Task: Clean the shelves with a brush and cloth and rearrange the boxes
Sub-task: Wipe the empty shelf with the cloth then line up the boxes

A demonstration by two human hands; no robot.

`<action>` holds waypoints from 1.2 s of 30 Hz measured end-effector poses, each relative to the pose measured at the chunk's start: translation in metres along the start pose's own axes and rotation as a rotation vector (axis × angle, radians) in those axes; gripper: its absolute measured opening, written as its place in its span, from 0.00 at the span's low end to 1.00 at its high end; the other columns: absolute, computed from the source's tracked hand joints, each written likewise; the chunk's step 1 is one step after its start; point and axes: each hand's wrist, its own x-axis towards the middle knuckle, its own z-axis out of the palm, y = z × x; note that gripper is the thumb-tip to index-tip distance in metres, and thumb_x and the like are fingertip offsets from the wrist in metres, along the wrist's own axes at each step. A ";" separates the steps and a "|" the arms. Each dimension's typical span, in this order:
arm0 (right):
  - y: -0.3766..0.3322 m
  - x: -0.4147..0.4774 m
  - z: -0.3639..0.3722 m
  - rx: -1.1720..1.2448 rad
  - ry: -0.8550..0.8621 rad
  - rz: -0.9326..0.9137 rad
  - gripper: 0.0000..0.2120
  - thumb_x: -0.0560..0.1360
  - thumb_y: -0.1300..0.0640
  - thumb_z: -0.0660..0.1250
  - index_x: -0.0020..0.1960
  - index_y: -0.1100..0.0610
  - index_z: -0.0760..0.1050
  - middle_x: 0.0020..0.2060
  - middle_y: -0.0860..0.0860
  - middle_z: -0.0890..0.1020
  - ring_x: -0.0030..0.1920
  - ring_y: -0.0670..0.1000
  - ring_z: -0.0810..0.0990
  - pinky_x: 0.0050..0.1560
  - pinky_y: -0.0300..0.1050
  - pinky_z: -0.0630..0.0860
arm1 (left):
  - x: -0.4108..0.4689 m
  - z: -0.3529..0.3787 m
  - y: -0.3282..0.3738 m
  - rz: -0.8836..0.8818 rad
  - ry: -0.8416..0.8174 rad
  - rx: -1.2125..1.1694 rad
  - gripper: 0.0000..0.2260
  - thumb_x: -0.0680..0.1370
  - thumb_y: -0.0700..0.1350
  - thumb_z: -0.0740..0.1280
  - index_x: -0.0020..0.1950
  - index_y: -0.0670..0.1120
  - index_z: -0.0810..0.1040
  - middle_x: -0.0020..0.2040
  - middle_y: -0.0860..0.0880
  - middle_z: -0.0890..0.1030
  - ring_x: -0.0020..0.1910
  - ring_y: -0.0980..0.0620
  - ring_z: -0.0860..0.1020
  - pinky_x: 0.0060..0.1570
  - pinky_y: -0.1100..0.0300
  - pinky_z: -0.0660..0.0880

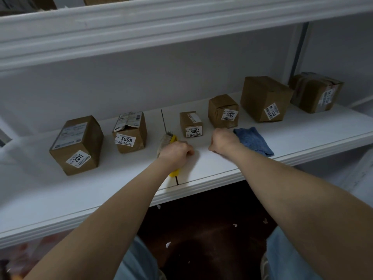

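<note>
Head view: the left hand (177, 153) is holding the yellow-handled brush (166, 140) on the white shelf (121, 184), its grip clamped round the handle, the bristles lying between box 3005 (130, 134) and box 3004 (190, 124). The right hand (224, 141) is resting curled against the blue cloth (255, 141); whether its grip is pinching the cloth's edge, I cannot tell. Box 2007 (223, 111) is standing just behind
</note>
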 end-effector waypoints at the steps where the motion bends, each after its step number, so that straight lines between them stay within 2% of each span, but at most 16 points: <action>1: -0.001 -0.001 0.001 -0.015 0.010 -0.011 0.11 0.73 0.61 0.68 0.54 0.63 0.77 0.52 0.59 0.80 0.51 0.59 0.79 0.43 0.43 0.72 | -0.001 -0.001 0.000 0.002 -0.007 0.012 0.14 0.81 0.43 0.58 0.63 0.52 0.75 0.63 0.50 0.75 0.63 0.49 0.72 0.60 0.52 0.73; 4: -0.002 -0.005 0.005 -0.063 0.059 -0.040 0.12 0.75 0.64 0.64 0.57 0.63 0.76 0.54 0.60 0.79 0.54 0.60 0.79 0.45 0.45 0.72 | -0.002 -0.004 0.006 0.002 -0.031 0.067 0.13 0.81 0.43 0.57 0.63 0.51 0.76 0.62 0.49 0.75 0.61 0.47 0.73 0.58 0.52 0.75; 7: 0.002 -0.004 0.004 -0.014 0.055 -0.004 0.11 0.76 0.65 0.63 0.56 0.64 0.77 0.54 0.61 0.80 0.53 0.60 0.80 0.44 0.43 0.71 | -0.001 -0.006 0.017 0.005 -0.011 0.099 0.15 0.81 0.40 0.56 0.63 0.49 0.75 0.61 0.46 0.76 0.60 0.45 0.75 0.55 0.51 0.77; 9: 0.004 -0.004 0.000 0.040 0.007 0.036 0.11 0.74 0.60 0.68 0.55 0.64 0.79 0.52 0.59 0.81 0.52 0.59 0.80 0.45 0.41 0.72 | 0.001 -0.008 0.026 0.023 -0.002 0.060 0.16 0.80 0.38 0.56 0.64 0.47 0.75 0.62 0.44 0.77 0.61 0.44 0.75 0.57 0.51 0.75; 12: 0.004 -0.004 -0.003 0.044 -0.028 0.030 0.18 0.71 0.53 0.74 0.56 0.62 0.80 0.52 0.58 0.82 0.52 0.58 0.80 0.48 0.42 0.75 | 0.008 -0.003 0.033 0.022 -0.054 0.026 0.16 0.80 0.38 0.55 0.64 0.45 0.76 0.62 0.43 0.77 0.61 0.43 0.74 0.60 0.51 0.73; 19: 0.000 0.000 -0.001 -0.081 0.003 -0.066 0.18 0.74 0.53 0.71 0.61 0.60 0.77 0.56 0.59 0.79 0.56 0.59 0.79 0.52 0.45 0.75 | 0.008 0.005 0.023 0.045 -0.010 -0.023 0.17 0.80 0.40 0.57 0.67 0.49 0.75 0.67 0.49 0.75 0.66 0.47 0.72 0.65 0.57 0.68; 26: -0.001 -0.005 0.004 -0.128 0.050 -0.116 0.13 0.77 0.59 0.65 0.60 0.61 0.77 0.56 0.60 0.79 0.57 0.60 0.78 0.52 0.45 0.74 | 0.007 0.006 0.021 0.054 0.001 -0.044 0.17 0.79 0.40 0.57 0.66 0.49 0.76 0.64 0.48 0.77 0.63 0.45 0.73 0.62 0.56 0.69; 31: 0.003 -0.005 -0.003 -0.051 -0.034 -0.080 0.15 0.73 0.53 0.72 0.56 0.60 0.81 0.53 0.57 0.81 0.54 0.57 0.79 0.55 0.46 0.77 | 0.008 0.004 0.022 0.051 -0.019 -0.040 0.17 0.80 0.41 0.57 0.67 0.49 0.75 0.66 0.48 0.76 0.65 0.46 0.72 0.64 0.56 0.68; 36: 0.000 -0.002 0.001 -0.114 -0.005 -0.094 0.14 0.76 0.57 0.69 0.60 0.59 0.79 0.56 0.58 0.80 0.57 0.59 0.78 0.55 0.46 0.76 | 0.008 0.004 0.023 0.047 -0.025 -0.045 0.17 0.80 0.41 0.58 0.67 0.49 0.75 0.66 0.47 0.76 0.65 0.46 0.72 0.65 0.56 0.68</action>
